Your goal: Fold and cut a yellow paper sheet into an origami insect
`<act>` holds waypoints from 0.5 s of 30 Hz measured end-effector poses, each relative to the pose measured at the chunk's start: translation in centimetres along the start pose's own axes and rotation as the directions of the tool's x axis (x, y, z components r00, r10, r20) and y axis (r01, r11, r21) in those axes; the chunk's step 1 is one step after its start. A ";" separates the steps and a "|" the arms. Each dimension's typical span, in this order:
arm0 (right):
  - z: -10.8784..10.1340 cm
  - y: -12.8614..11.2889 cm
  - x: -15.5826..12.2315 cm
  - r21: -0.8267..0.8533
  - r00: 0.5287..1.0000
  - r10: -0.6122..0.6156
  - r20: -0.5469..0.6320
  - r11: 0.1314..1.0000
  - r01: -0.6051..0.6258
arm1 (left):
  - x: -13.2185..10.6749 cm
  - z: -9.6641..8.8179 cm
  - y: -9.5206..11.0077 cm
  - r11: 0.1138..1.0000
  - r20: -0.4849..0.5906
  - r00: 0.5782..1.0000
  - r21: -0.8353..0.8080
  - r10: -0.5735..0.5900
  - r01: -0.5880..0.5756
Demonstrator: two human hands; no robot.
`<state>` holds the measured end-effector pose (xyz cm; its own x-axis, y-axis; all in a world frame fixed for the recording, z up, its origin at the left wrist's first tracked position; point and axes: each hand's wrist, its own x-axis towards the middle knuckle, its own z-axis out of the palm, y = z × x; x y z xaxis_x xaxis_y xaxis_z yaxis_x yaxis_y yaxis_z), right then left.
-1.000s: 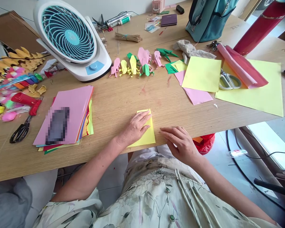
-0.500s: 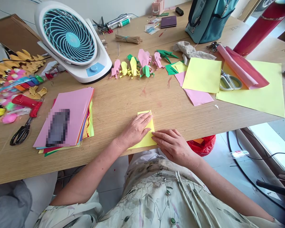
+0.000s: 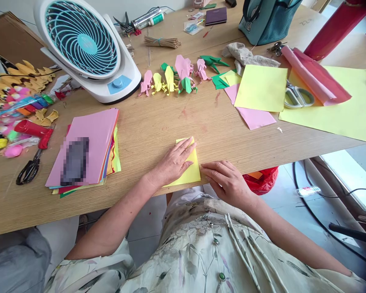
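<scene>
Surface: light wooden table (image 3: 152, 126); pale wall (image 3: 177, 7) behind, tiled floor (image 3: 286, 207) beyond the near edge. Far left: one clear packet (image 3: 27, 109) with several coloured pieces inside; black-handled scissors (image 3: 33, 166), one pair. Next: one paper stack (image 3: 97, 126), pink uppermost, bearing one blurred dark object (image 3: 75, 160); behind it, one white fan (image 3: 87, 43). Mid-table: folded paper figures (image 3: 183, 67); count three pink, two yellow, at least three green, some overlapping. Near edge, centre: left hand (image 3: 173, 163) lies flat, fingers extended, pressing a yellow sheet (image 3: 192, 175) to the table. Just right of the sheet: right hand (image 3: 227, 181), fingers together and slightly bent, nothing seen in its grip; contact with the sheet's edge cannot be told. Below the table edge: one red plastic bag (image 3: 271, 178), an orange piece (image 3: 256, 175) inside. Further right: one teal bag (image 3: 268, 24), contents not visible; grey-handled scissors (image 3: 294, 90), one pair; one red cylinder (image 3: 335, 32).
</scene>
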<state>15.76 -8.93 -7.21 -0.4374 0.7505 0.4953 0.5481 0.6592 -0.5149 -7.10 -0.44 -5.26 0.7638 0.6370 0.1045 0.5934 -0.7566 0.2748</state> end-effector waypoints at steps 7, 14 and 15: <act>0.0 0.0 -0.2 -0.066 0.999 -0.024 0.034 0.997 0.026 | -0.2 0.0 0.7 0.992 0.040 0.994 0.069 -0.104 0.101; -0.1 -0.4 -1.4 -0.099 0.999 0.001 -0.032 0.995 -0.004 | -0.7 0.9 2.1 0.957 -0.050 0.961 0.091 -0.273 0.277; 0.0 -0.5 -1.6 -0.092 0.999 -0.003 -0.036 0.996 0.000 | -0.7 0.9 2.1 0.957 -0.056 0.960 0.088 -0.274 0.278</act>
<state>16.18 -10.42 -7.77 -0.4135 0.7462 0.5217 0.6115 0.6522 -0.4481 -6.19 -2.62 -5.65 0.5565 0.8271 0.0790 0.8022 -0.5597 0.2080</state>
